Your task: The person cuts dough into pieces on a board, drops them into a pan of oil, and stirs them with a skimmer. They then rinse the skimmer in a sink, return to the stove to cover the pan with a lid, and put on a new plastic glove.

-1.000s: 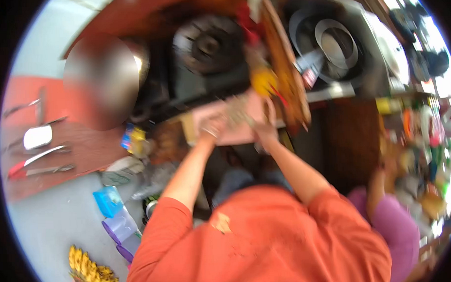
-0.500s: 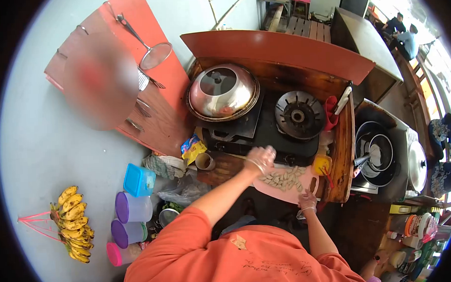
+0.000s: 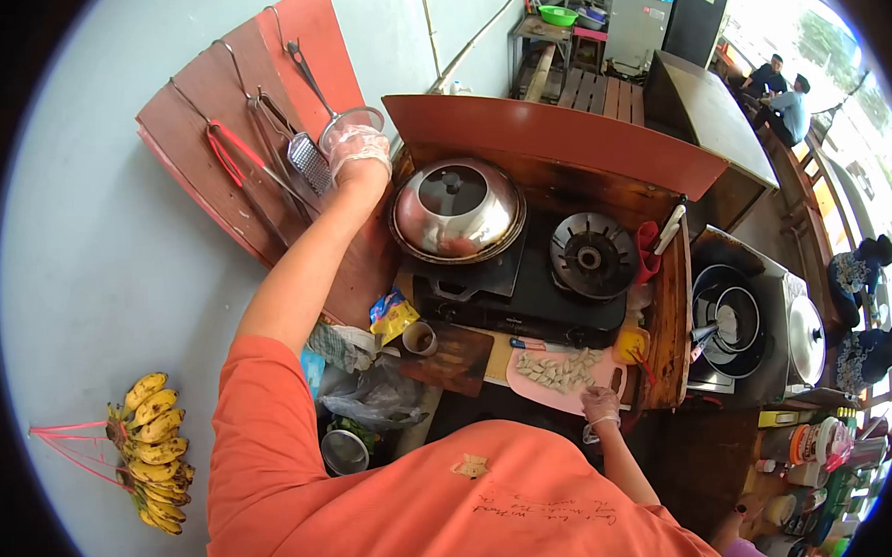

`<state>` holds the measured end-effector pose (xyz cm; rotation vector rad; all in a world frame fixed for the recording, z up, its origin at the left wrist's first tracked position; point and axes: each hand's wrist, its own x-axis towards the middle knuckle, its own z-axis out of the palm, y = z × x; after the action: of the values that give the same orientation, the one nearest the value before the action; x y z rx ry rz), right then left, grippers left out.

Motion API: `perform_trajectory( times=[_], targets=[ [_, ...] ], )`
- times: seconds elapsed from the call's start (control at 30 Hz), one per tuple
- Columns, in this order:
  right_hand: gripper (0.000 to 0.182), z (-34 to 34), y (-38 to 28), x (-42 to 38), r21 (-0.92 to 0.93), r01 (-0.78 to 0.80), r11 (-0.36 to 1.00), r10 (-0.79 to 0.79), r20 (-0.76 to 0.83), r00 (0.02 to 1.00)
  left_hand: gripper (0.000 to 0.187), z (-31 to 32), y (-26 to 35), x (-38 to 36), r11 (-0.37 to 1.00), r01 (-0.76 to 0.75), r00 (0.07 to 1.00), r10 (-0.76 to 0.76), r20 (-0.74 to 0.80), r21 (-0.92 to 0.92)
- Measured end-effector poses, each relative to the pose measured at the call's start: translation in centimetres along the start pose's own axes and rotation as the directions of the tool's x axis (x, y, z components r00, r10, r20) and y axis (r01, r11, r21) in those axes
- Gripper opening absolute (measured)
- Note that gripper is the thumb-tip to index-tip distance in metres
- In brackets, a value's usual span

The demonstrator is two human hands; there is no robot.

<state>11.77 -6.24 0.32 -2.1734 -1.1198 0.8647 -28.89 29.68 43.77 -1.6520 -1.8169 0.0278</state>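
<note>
My left hand [image 3: 359, 152], in a clear plastic glove, is raised to a round mesh strainer [image 3: 367, 116] hanging on the wooden board. Its fingers look curled at the strainer's lower rim, though the hand covers part of the bowl. At lower right, my gloved right hand [image 3: 601, 407] is closed on the handle end of a pink cutting board [image 3: 558, 399]. Pale cut pieces [image 3: 559, 371] lie spread over that board. A blue-handled knife [image 3: 529, 344] rests along its far edge.
A domed lidded pan [image 3: 460, 214] covers the left burner; the right burner [image 3: 592, 256] is bare. Red-handled tongs [image 3: 227, 147] and a grater [image 3: 309, 165] hang beside the strainer. A cup [image 3: 420, 338] and an orange container [image 3: 632, 346] flank the worktop. Bananas [image 3: 157, 436] hang at left.
My left hand has risen from above the cutting board to the hanging strainer. My right hand stays at the board's handle end. The view has shifted, and the knife now shows.
</note>
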Motion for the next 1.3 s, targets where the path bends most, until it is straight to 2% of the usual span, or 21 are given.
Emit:
perform_trajectory(
  times=[0.1, 0.17, 0.27, 0.37, 0.47, 0.57, 0.63, 0.7, 0.73, 0.77, 0.8, 0.83, 0.87, 0.93, 0.97, 1.1, 1.13, 1.17, 1.23, 1.27, 1.3],
  targets=[
    [0.035, -0.4, -1.4, -1.1, 0.041, 0.058, 0.997, -0.057, -0.025, 0.998, 0.02, -2.2, -2.0, -0.3, 0.995, -0.095, 0.991, 0.091, -0.102, -0.029],
    [0.035, -0.7, -1.8, -2.0, -0.037, 0.115, 0.993, -0.116, -0.035, 0.993, 0.017, -3.9, -2.7, 0.0, 0.994, -0.103, 0.982, 0.096, -0.162, -0.036],
    [0.037, -2.3, -4.7, -3.7, -0.027, 0.061, 0.998, -0.06, 0.028, 0.998, 0.015, -8.8, -4.4, -0.9, 0.973, -0.152, 0.934, 0.084, -0.348, -0.172],
    [0.039, -4.1, -8.1, -5.5, -0.023, 0.044, 0.999, -0.042, 0.094, 0.995, 0.014, -13.4, -5.3, -1.6, 0.974, -0.148, 0.953, 0.094, -0.289, -0.171],
    [0.04, -5.0, -11.2, -6.3, -0.055, 0.066, 0.996, -0.06, 0.103, 0.993, 0.014, -13.8, -6.2, -1.0, 0.975, -0.142, 0.956, 0.091, -0.28, -0.169],
    [0.038, -5.5, -13.6, -6.3, -0.053, 0.113, 0.992, -0.107, 0.09, 0.99, 0.012, -13.5, -7.0, -1.9, 0.945, -0.243, 0.893, 0.129, -0.432, -0.22],
    [0.037, -6.4, -16.3, -6.7, -0.019, 0.18, 0.983, -0.177, 0.099, 0.979, 0.011, -14.8, -6.3, -4.1, 0.933, -0.243, 0.91, 0.125, -0.396, -0.264],
    [0.04, -8.2, -20.6, -7.4, 0.09, 0.209, 0.974, -0.221, 0.142, 0.965, 0.01, -15.5, -4.9, -6.8, 0.825, -0.511, 0.759, 0.3, -0.578, -0.242],
    [0.043, -9.1, -22.7, -7.7, 0.18, 0.213, 0.96, -0.242, 0.165, 0.956, 0.009, -15.9, -3.4, -8.6, 0.801, -0.576, 0.71, 0.393, -0.584, -0.161],
    [0.057, -10.5, -25.4, -8.7, 0.373, 0.16, 0.914, -0.255, 0.219, 0.942, 0.008, -16.4, -1.6, -10.6, 0.764, -0.64, 0.651, 0.485, -0.584, -0.078],
    [0.061, -11.3, -27.4, -9.1, 0.629, 0.052, 0.775, -0.252, 0.233, 0.939, 0.007, -16.9, 0.1, -12.6, 0.667, -0.741, 0.571, 0.568, -0.593, -0.074],
    [0.075, -12.3, -29.5, -9.8, 0.734, -0.099, 0.672, -0.188, 0.299, 0.936, 0.007, -17.2, 1.8, -14.5, 0.555, -0.829, 0.477, 0.642, -0.6, -0.066],
    [0.082, -13.2, -30.7, -10.0, 0.772, -0.14, 0.621, -0.186, 0.318, 0.93, 0.007, -17.1, 3.6, -16.2, 0.415, -0.902, 0.396, 0.688, -0.609, -0.118],
    [0.08, -13.0, -29.8, -8.7, 0.878, -0.095, 0.468, -0.265, 0.242, 0.933, 0.009, -17.0, 7.3, -19.4, 0.151, -0.969, 0.244, 0.712, -0.658, -0.196],
    [0.065, -14.3, -30.5, -9.5, 0.881, -0.069, 0.469, -0.213, 0.188, 0.959, 0.01, -17.0, 9.1, -20.7, 0.041, -0.975, 0.185, 0.696, -0.694, -0.218],
    [0.041, -14.7, -23.6, -8.6, 0.946, -0.063, 0.318, -0.007, 0.069, 0.998, 0.021, -16.9, 15.0, -23.3, -0.152, -0.955, 0.1, 0.639, -0.762, -0.253],
    [0.035, -15.5, -22.0, -8.8, 0.958, -0.096, 0.271, 0.082, 0.077, 0.994, 0.028, -17.7, 15.3, -23.5, -0.207, -0.915, 0.146, 0.63, -0.762, -0.346],
    [0.035, -16.3, -19.9, -9.0, 0.96, -0.09, 0.264, 0.1, 0.065, 0.993, 0.035, -17.4, 16.1, -23.8, -0.186, -0.895, 0.25, 0.544, -0.801, -0.405],
    [0.033, -19.0, -16.8, -10.3, 0.852, -0.019, 0.523, 0.049, -0.008, 0.999, 0.043, -17.7, 18.5, -24.5, 0.034, -0.84, 0.516, 0.355, -0.779, -0.541],
    [0.031, -21.1, -16.2, -11.9, 0.833, 0.029, 0.552, -0.038, -0.01, 0.999, 0.052, -18.4, 20.0, -24.5, -0.027, -0.708, 0.682, 0.235, -0.693, -0.706],
    [0.031, -22.2, -14.7, -12.0, 0.836, 0.023, 0.549, -0.026, -0.01, 1.0, 0.06, -20.4, 20.3, -24.9, -0.04, -0.43, 0.85, 0.321, -0.419, -0.902]
  ],
)
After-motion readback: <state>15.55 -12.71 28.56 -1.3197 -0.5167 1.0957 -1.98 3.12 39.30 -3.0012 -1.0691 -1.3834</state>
